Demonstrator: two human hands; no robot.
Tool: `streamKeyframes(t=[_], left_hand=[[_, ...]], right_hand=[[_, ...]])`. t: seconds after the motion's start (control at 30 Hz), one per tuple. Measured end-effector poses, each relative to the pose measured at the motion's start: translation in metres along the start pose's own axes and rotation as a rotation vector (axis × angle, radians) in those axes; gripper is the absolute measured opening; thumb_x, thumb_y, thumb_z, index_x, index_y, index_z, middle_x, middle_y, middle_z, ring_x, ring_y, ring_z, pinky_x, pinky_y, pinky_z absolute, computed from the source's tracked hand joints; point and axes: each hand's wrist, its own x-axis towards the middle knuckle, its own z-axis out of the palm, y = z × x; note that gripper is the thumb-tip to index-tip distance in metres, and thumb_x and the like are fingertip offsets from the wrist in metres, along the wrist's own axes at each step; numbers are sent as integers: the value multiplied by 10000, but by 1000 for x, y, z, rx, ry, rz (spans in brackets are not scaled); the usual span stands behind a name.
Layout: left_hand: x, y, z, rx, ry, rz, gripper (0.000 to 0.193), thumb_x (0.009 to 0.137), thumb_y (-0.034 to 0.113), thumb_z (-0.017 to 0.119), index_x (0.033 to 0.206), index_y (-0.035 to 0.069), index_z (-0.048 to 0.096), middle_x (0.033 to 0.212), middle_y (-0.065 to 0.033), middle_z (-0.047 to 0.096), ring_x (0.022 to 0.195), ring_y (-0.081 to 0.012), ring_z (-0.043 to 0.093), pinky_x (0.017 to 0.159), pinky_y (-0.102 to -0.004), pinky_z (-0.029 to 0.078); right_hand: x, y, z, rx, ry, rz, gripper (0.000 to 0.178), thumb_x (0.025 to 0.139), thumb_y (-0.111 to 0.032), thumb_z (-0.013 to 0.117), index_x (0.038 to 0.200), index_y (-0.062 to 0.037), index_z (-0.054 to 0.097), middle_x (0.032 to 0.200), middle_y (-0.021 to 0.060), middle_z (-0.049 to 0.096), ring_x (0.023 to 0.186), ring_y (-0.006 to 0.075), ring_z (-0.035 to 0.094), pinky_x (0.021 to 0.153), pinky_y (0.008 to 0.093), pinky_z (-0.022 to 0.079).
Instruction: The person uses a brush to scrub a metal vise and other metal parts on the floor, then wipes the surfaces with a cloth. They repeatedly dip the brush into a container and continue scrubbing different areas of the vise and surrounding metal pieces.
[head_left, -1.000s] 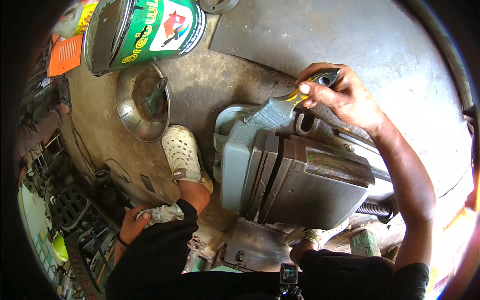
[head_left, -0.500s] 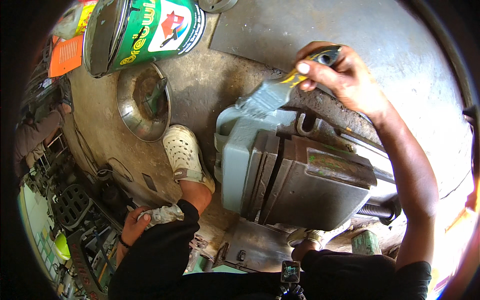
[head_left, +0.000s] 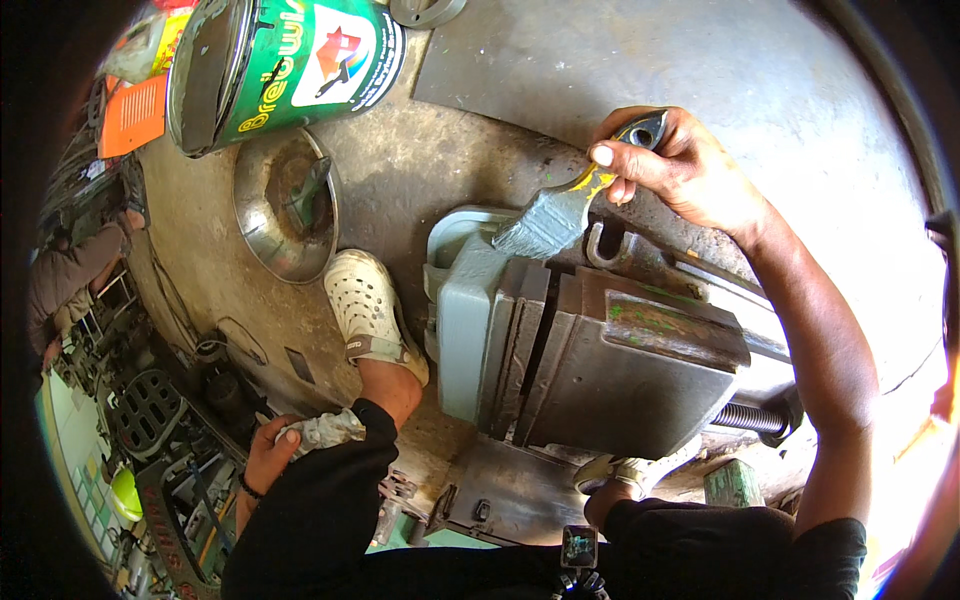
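My right hand (head_left: 685, 172) is closed round the black and yellow handle of a paintbrush (head_left: 550, 222), thumb on top. The brush's wide bristles are coated in blue-grey paint and rest on the top of a heavy bench vise (head_left: 470, 330). Wet blue-grey paint covers the vise's left end; its jaws and right-hand body (head_left: 630, 390) are bare dark metal. A threaded screw (head_left: 745, 420) sticks out at its right. Beside my left knee, my left hand (head_left: 270, 455) is closed on a crumpled, paint-stained rag (head_left: 330, 432).
A green paint bucket (head_left: 290, 75) lies tilted at the upper left, near a round metal bowl (head_left: 285, 240) holding a dark green object. An orange piece (head_left: 132, 115) stands beside the bucket. A metal sheet (head_left: 600, 70) covers the upper right. Another person's arm (head_left: 85, 265) shows at far left.
The paintbrush in my right hand has moved slightly down and toward me, along the vise's top. My left hand stays by my knee with the rag.
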Motion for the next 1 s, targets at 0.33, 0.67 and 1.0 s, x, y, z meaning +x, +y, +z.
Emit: streamKeyframes(t=[0.33,0.67,1.0], left_hand=[[-5,-2,5,22,19,31,562,937,493,657,1118,-40,658,969,-62,701,876,-135,624,805,-304,492],[-12,-17,19,-20,178,82,567,941,513,639,1115,-26,669,1002,-77,705,917,-165,636,851,-341,487],[-13,-20,15,13,112,74,576,949,530,604,1174,1,643,1082,-70,677,991,-179,608,905,-353,454]], right_hand=[[-13,4,-7,-7,13,11,303,957,-321,700,917,-20,697,716,3,639,684,79,619,664,247,524],[-11,-3,-14,-91,122,-100,301,975,-318,677,990,-17,683,779,23,670,731,84,642,720,254,539],[-20,0,-1,-74,58,-2,319,951,-334,699,886,-23,699,704,-18,612,685,66,593,662,249,505]])
